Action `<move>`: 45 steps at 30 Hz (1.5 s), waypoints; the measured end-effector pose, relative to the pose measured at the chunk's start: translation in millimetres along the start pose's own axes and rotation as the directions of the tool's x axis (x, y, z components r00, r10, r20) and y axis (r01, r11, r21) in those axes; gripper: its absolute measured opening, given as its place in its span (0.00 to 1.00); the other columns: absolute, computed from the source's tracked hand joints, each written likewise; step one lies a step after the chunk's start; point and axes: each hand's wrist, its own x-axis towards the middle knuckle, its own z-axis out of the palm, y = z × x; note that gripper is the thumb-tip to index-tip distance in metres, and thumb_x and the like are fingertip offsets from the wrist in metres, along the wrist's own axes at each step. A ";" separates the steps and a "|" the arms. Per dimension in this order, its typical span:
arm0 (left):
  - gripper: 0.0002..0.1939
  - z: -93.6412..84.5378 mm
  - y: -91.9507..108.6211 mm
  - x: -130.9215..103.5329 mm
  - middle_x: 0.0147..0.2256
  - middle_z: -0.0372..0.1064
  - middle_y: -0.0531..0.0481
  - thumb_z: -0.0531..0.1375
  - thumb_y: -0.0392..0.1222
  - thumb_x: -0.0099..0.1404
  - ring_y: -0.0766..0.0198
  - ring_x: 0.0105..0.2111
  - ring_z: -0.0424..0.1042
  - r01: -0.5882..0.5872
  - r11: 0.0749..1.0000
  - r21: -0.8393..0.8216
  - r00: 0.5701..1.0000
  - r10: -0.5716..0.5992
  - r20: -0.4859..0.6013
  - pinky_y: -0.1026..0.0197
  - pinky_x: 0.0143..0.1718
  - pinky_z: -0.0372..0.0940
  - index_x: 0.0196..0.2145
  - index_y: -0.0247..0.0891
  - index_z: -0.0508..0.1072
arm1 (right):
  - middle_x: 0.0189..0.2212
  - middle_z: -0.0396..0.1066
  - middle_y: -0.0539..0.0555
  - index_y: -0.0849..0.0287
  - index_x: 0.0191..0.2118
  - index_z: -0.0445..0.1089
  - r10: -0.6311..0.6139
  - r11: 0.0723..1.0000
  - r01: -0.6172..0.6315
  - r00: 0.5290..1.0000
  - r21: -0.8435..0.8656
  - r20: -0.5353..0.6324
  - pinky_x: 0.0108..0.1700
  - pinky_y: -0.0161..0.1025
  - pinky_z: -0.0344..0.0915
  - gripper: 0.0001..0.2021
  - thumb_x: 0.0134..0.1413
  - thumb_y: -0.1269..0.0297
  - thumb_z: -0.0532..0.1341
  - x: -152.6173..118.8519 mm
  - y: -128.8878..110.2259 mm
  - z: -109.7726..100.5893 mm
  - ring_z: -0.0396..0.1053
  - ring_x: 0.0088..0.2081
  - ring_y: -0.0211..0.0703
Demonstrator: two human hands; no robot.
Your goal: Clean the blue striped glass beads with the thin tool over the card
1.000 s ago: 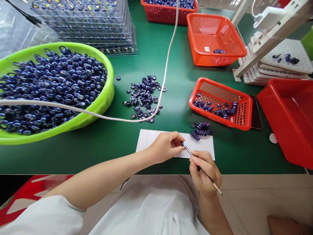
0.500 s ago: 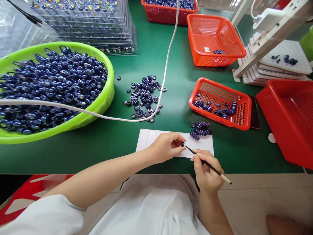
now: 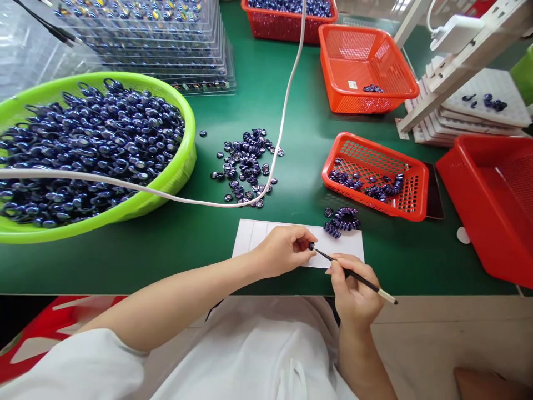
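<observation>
Above a white sheet (image 3: 258,230), my left hand (image 3: 287,250) pinches a small dark bead-like piece (image 3: 311,245) between thumb and fingertips. My right hand (image 3: 357,289) is closed round a thin black brush-like tool (image 3: 358,278) with a pale end, its tip at the piece. Dark coiled pieces (image 3: 343,219) lie at the sheet's upper right edge. A scattered pile of loose dark shiny pieces (image 3: 247,158) rests on the green table (image 3: 291,194) beyond my left hand.
A green basket (image 3: 189,133) full of dark looped pieces stands left. A white cable (image 3: 287,89) crosses the table. Red baskets (image 3: 422,194) (image 3: 345,103) and a red bin (image 3: 470,205) are at the right. Stacked clear trays (image 3: 227,66) stand at the back.
The tool and my right hand have shifted very slightly to the right, with the tool's pale end a little lower at left's opposite side. My left hand stays almost still, pinching the piece.
</observation>
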 end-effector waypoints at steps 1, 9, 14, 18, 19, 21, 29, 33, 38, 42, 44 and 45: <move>0.10 0.2 0.3 -0.1 0.29 0.72 0.51 0.65 0.38 0.59 0.67 0.28 0.71 0.003 1.000 0.003 1.000 -0.003 0.004 0.66 0.31 0.67 0.39 0.34 0.77 | 0.37 0.78 0.53 0.55 0.40 0.73 0.020 1.000 -0.020 1.000 0.010 -0.003 0.31 0.41 0.74 0.09 0.56 0.75 0.64 0.8 -0.6 -0.2 0.75 0.28 0.39; 0.10 -0.7 0.3 -1.1 0.29 0.72 0.51 0.64 0.38 0.59 0.67 0.28 0.71 -0.006 0.999 0.048 1.000 0.006 0.007 0.66 0.31 0.67 0.39 0.34 0.77 | 0.36 0.78 0.53 0.56 0.38 0.73 0.061 0.998 -0.061 0.998 0.032 -0.010 0.30 0.40 0.74 0.06 0.56 0.73 0.65 2.4 -2.4 -0.3 0.74 0.26 0.38; 0.10 2.1 0.2 -0.9 0.28 0.72 0.52 0.64 0.37 0.59 0.68 0.27 0.70 -0.008 0.999 0.051 1.000 0.008 0.005 0.67 0.30 0.67 0.40 0.33 0.77 | 0.37 0.78 0.53 0.55 0.40 0.73 -0.018 0.997 0.016 0.999 -0.081 -0.028 0.33 0.43 0.76 0.08 0.55 0.73 0.65 -0.9 1.6 1.1 0.77 0.32 0.42; 0.11 -1.0 5.1 0.8 0.30 0.74 0.50 0.64 0.37 0.60 0.67 0.29 0.72 -0.012 0.998 0.057 1.000 0.012 0.000 0.66 0.31 0.69 0.41 0.33 0.78 | 0.37 0.78 0.53 0.55 0.41 0.71 -0.052 0.996 0.046 0.996 -0.076 -0.076 0.32 0.42 0.76 0.08 0.56 0.72 0.65 -2.0 4.2 0.8 0.76 0.30 0.41; 0.11 -5.5 7.1 1.5 0.32 0.75 0.49 0.63 0.37 0.61 0.66 0.30 0.73 -0.025 0.995 0.094 1.000 0.026 -0.013 0.66 0.33 0.69 0.42 0.33 0.78 | 0.37 0.78 0.53 0.55 0.40 0.71 -0.046 0.998 0.041 0.995 -0.057 -0.090 0.32 0.42 0.76 0.07 0.56 0.72 0.65 -1.9 4.2 0.7 0.76 0.30 0.40; 0.12 -20.4 11.2 2.9 0.36 0.76 0.47 0.61 0.37 0.64 0.65 0.32 0.73 -0.057 0.969 0.242 0.994 0.077 -0.073 0.63 0.36 0.71 0.45 0.34 0.77 | 0.37 0.77 0.54 0.56 0.40 0.71 -0.020 1.000 0.019 0.993 -0.011 -0.112 0.31 0.42 0.76 0.07 0.56 0.72 0.65 -1.7 3.7 0.7 0.75 0.29 0.40; 0.20 -75.0 22.0 4.9 0.49 0.68 0.32 0.54 0.33 0.65 0.41 0.52 0.64 0.148 0.456 0.877 0.906 0.293 -0.305 0.37 0.51 0.66 0.54 0.31 0.72 | 0.35 0.77 0.55 0.57 0.39 0.72 0.047 0.995 -0.030 0.981 0.094 -0.188 0.35 0.44 0.77 0.05 0.56 0.71 0.66 -1.6 4.2 0.5 0.78 0.35 0.44; 0.21 -41.7 27.0 15.6 0.56 0.66 0.37 0.55 0.29 0.64 0.47 0.55 0.63 -0.141 0.458 0.878 0.910 0.409 -0.067 0.39 0.56 0.64 0.54 0.36 0.72 | 0.37 0.77 0.54 0.58 0.38 0.72 0.082 0.994 -0.061 0.968 0.093 -0.237 0.36 0.45 0.77 0.05 0.56 0.69 0.67 -1.2 4.0 0.4 0.77 0.32 0.42; 0.16 -1.7 17.8 42.1 0.47 0.74 0.41 0.52 0.28 0.68 0.56 0.44 0.70 -0.489 0.488 0.723 0.854 0.436 0.283 0.52 0.45 0.70 0.47 0.34 0.75 | 0.38 0.77 0.54 0.58 0.38 0.71 0.121 0.987 -0.090 0.960 0.134 -0.251 0.29 0.39 0.75 0.05 0.56 0.70 0.66 -0.1 0.2 0.7 0.74 0.26 0.36; 0.13 5.6 9.6 53.0 0.37 0.74 0.42 0.52 0.30 0.68 0.57 0.38 0.70 -0.508 0.479 0.716 0.853 0.394 0.342 0.54 0.43 0.68 0.41 0.34 0.75 | 0.37 0.77 0.54 0.58 0.37 0.71 0.113 0.990 -0.087 0.961 0.115 -0.252 0.30 0.40 0.75 0.04 0.56 0.69 0.66 -0.3 -0.1 1.8 0.74 0.27 0.37; 0.11 6.7 9.8 53.7 0.35 0.72 0.42 0.52 0.29 0.67 0.56 0.37 0.68 -0.493 0.453 0.743 0.862 0.370 0.346 0.54 0.41 0.67 0.39 0.34 0.74 | 0.37 0.77 0.55 0.58 0.38 0.71 0.111 0.990 -0.085 0.961 0.110 -0.253 0.30 0.40 0.76 0.04 0.56 0.69 0.66 -0.4 0.4 2.2 0.75 0.28 0.39; 0.11 7.5 10.7 53.7 0.35 0.71 0.42 0.52 0.29 0.66 0.56 0.36 0.67 -0.488 0.435 0.757 0.865 0.358 0.351 0.55 0.40 0.67 0.39 0.33 0.73 | 0.37 0.77 0.55 0.58 0.38 0.71 0.109 0.990 -0.084 0.962 0.110 -0.252 0.30 0.40 0.76 0.04 0.56 0.69 0.66 -0.3 0.6 2.3 0.75 0.29 0.39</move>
